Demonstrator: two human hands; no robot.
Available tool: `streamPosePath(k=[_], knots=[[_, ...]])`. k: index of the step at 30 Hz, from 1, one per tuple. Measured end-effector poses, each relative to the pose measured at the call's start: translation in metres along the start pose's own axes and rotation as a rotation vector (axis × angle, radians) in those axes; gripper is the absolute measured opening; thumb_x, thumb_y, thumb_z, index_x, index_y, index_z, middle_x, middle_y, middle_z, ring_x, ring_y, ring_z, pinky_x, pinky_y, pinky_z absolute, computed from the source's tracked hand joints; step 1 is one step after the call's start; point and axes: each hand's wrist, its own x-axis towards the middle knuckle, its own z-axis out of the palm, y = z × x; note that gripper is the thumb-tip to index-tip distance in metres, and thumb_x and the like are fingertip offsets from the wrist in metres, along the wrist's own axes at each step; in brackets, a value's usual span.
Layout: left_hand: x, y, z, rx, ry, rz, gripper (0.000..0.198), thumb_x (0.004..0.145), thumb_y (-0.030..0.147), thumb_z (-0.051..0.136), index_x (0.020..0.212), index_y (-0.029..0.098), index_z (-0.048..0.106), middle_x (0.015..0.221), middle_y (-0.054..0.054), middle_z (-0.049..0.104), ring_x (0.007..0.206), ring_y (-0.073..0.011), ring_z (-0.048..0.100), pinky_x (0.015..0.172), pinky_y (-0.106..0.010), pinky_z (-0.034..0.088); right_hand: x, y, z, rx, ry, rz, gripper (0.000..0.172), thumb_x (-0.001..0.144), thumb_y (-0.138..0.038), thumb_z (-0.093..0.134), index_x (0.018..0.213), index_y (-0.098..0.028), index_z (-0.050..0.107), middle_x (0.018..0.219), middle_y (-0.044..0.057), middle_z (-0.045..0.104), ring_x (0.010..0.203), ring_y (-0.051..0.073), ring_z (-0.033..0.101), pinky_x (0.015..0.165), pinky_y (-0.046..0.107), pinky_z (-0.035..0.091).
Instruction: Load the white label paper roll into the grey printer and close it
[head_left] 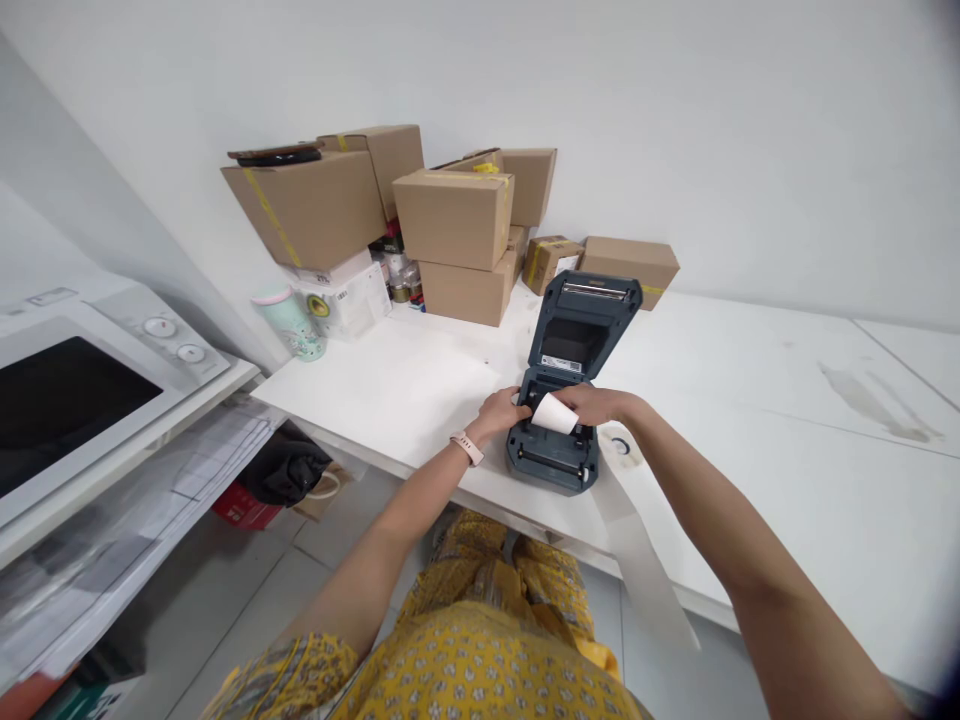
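Note:
A dark grey label printer (551, 476) stands on the white table with its lid (534, 345) raised. Inside its bay sits a white paper roll (555, 414), tilted slightly. My right hand (598, 404) grips the roll from its right end, the fingertips partly hidden behind it. At the printer's left side, my left hand (501, 412) holds the inner edge close to the roll's left end, fingers bent and partly hidden. To the right of the printer, a long strip of pale backing paper (637, 545) droops over the table's front edge.
Cardboard boxes (454, 220) are stacked along the wall at the back. A mint-green tumbler (295, 325) stands on the table (390, 390) at the left. The microwave (112, 350) rests on a separate shelf at far left. Beside the printer lies a small label piece (624, 447).

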Motion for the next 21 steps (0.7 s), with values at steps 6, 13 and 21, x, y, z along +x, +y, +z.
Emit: streamPosePath(k=[6,13,21], knots=[[-0.014,0.007,0.01,0.071,0.224,-0.058,0.059,0.074,0.03,0.069,0.127,0.021,0.044,0.098,-0.003,0.066,0.086,-0.0206,0.063,0.077,-0.03,0.045,0.011,0.007,0.015,-0.034,-0.021,0.079,0.033,0.074,-0.025,0.064,0.106,-0.022,0.073,0.1,0.004,0.077,0.09,0.023,0.07,0.072,0.026,0.047],[-0.015,0.005,0.013,0.092,0.335,0.334,0.024,0.073,0.006,0.06,0.091,0.02,0.055,0.113,-0.006,0.055,0.114,-0.0218,0.05,0.097,-0.034,0.043,0.014,0.01,0.027,-0.113,0.103,0.102,0.037,0.078,-0.036,0.066,0.113,-0.028,0.074,0.101,0.003,0.079,0.094,0.026,0.071,0.077,0.029,0.046],[-0.01,0.003,0.012,0.123,0.31,0.48,0.02,0.078,0.005,0.059,0.088,0.019,0.068,0.113,-0.007,0.058,0.116,-0.0218,0.049,0.104,-0.038,0.041,0.011,0.008,0.046,-0.241,0.255,0.11,0.032,0.079,-0.031,0.062,0.103,-0.017,0.076,0.096,0.018,0.076,0.097,0.035,0.069,0.093,0.044,0.039]])
